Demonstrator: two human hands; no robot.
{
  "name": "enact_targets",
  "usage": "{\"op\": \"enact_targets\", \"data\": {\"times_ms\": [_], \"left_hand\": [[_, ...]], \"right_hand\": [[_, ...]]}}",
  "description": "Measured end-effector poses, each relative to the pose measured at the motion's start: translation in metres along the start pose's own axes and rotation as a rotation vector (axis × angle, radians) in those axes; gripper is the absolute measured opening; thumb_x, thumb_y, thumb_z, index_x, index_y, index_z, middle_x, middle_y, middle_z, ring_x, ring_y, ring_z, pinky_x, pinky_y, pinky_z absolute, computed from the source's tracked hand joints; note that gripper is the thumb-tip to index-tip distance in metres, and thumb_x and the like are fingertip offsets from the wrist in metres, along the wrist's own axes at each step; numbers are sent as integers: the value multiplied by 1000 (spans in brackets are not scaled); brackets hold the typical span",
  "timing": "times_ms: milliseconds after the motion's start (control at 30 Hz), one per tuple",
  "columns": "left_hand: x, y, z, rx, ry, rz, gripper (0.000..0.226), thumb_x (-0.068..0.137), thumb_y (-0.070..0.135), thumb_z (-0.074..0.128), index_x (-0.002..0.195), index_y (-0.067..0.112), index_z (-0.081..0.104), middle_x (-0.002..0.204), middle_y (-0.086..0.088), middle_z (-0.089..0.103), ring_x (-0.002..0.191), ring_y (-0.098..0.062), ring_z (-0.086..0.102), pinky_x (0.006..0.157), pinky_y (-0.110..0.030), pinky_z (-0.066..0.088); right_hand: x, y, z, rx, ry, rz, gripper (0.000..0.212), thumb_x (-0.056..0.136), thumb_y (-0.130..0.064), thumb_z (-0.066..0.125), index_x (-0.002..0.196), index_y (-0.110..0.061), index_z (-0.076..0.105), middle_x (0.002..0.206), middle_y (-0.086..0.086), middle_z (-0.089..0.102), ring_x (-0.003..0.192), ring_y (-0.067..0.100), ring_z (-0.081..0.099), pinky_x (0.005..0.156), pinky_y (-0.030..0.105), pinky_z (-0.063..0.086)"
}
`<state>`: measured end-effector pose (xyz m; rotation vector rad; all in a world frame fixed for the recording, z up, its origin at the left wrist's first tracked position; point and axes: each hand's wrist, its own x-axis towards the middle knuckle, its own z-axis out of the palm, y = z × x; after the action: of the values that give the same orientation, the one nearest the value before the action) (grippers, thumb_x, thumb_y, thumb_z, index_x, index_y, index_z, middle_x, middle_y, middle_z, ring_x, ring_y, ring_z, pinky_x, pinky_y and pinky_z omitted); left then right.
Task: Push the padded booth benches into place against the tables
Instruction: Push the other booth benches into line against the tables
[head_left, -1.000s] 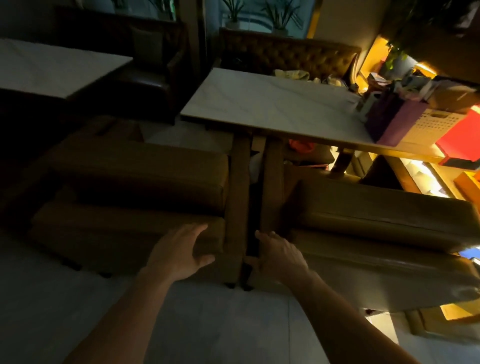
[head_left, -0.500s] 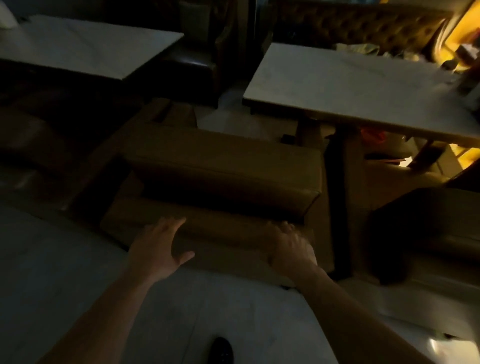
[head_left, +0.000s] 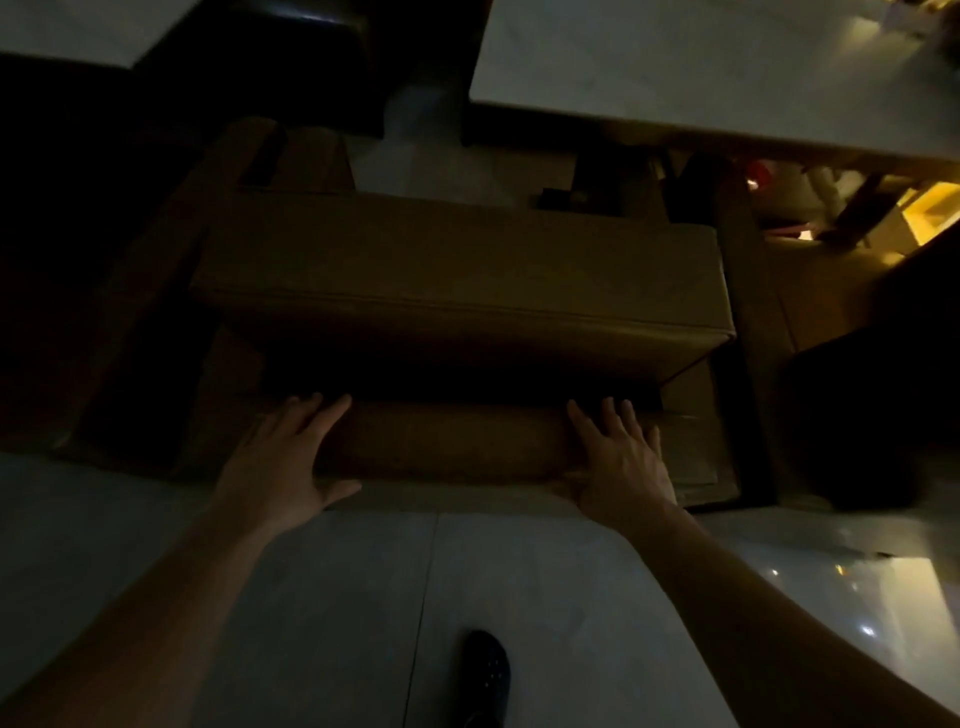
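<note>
A tan padded booth bench (head_left: 457, 270) stands on the floor in front of me, its seat cushion toward the tables and its padded backrest top (head_left: 447, 441) nearest me. My left hand (head_left: 283, 457) lies flat, fingers spread, on the left part of the backrest. My right hand (head_left: 621, 460) lies flat on its right end. Neither hand grips anything. A white marble table (head_left: 701, 67) stands beyond the bench at upper right. A second white table (head_left: 78, 26) shows at upper left.
A wooden side panel (head_left: 748, 364) runs along the bench's right side, with a dark second bench (head_left: 872, 415) past it. A dark chair (head_left: 291, 57) stands between the tables. Grey tiled floor (head_left: 363, 597) lies under me, with my dark shoe (head_left: 485, 675) on it.
My view has swung left and down, from the gap between two benches to the left bench. Both hands moved from the benches' inner ends onto this bench's backrest, spread wider apart.
</note>
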<state>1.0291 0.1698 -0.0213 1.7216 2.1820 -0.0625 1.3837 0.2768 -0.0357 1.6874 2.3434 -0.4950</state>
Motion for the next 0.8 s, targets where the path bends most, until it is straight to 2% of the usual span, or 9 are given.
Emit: {"op": "enact_targets", "data": {"times_ms": [67, 133, 333, 800], "left_hand": [[4, -1, 5, -3, 1, 30, 100, 77, 65, 68, 154, 44, 7, 165, 2, 10, 150, -26, 5, 117, -52, 18], [5, -2, 9, 4, 45, 46, 93, 80, 61, 67, 154, 42, 13, 164, 1, 14, 149, -28, 8, 115, -53, 25], [12, -12, 19, 46, 83, 95, 81, 86, 53, 63, 154, 37, 21, 160, -3, 26, 145, -33, 17, 110, -55, 35], [18, -22, 24, 7, 109, 157, 80, 85, 47, 68, 153, 33, 28, 157, -6, 34, 143, -34, 22, 110, -56, 33]], "right_hand": [[1, -3, 2, -15, 29, 16, 107, 78, -73, 60, 154, -36, -4, 164, 14, 2, 150, 36, -5, 119, 62, 9], [1, -5, 3, -18, 51, 22, 105, 77, -75, 59, 155, -35, 0, 164, 15, 8, 150, 37, 1, 118, 62, 12], [-5, -6, 10, -43, 114, 25, 99, 80, -75, 54, 156, -32, 7, 162, 15, 16, 149, 37, 9, 117, 62, 16], [-10, -25, 10, -110, 77, 109, 98, 82, -73, 50, 156, -28, 6, 162, 17, 15, 149, 37, 11, 118, 57, 21]]}}
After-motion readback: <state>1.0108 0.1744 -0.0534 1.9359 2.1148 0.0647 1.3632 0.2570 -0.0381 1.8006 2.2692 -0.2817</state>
